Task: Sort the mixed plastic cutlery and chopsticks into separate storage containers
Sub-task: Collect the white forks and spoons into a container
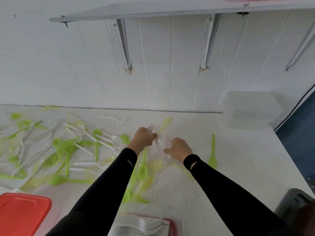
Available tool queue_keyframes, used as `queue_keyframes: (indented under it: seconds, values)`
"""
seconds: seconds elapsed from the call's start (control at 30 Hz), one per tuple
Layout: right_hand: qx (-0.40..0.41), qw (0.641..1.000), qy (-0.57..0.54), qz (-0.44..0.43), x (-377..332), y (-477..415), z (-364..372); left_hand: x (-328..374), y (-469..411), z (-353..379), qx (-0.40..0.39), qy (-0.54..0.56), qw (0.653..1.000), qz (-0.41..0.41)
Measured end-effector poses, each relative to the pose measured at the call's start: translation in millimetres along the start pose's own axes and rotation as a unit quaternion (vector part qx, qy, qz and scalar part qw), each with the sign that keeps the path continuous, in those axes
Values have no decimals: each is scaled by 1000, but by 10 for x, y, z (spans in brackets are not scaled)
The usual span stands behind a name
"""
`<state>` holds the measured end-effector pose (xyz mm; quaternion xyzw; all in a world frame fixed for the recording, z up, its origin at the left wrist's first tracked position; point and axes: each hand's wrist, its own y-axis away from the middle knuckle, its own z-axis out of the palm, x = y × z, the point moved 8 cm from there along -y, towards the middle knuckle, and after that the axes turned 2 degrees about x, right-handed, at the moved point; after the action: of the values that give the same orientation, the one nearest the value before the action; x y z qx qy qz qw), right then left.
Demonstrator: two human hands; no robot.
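White plastic forks [109,138] and green spoons [64,147] lie scattered over the left and middle of the white counter [238,167]. My left hand [143,137] grips a white fork [150,128] whose tines stick out past the fingers. My right hand [179,149] holds several white forks [162,147] that run between the two hands. A pale yellow spoon [164,124] lies just beyond my hands. One green spoon [213,154] lies alone to the right. A container of stacked white forks [144,223] sits at the near edge.
A red lid [22,212] rests at the near left corner. A clear storage box [250,109] stands against the wall at the back right. The counter ends at the right beside a blue surface [300,133]. A shelf on metal brackets [124,43] hangs overhead.
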<state>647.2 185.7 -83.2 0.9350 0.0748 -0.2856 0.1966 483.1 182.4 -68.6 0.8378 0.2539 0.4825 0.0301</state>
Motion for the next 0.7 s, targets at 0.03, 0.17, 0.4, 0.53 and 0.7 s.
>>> queue_keyframes:
  seconds: [0.03, 0.17, 0.4, 0.53, 0.7]
  values:
    - [6, 1000, 20, -5, 14, 21, -29, 71, 25, -48, 12, 43, 999, 15]
    - [30, 999, -14, -7, 79, 87, -159, 300, 222, -138, 9, 351, 936, 29]
    - [60, 963, -262, 29, 204, 448, -702, 380, 425, -100, 49, 492, 869, -5]
    - [-72, 910, -399, 84, 184, 720, -643, 284, 557, 55, 30, 482, 876, -17]
    - [-221, 834, -480, 160, 235, 912, -282, 388, 706, 213, -79, 541, 838, -3]
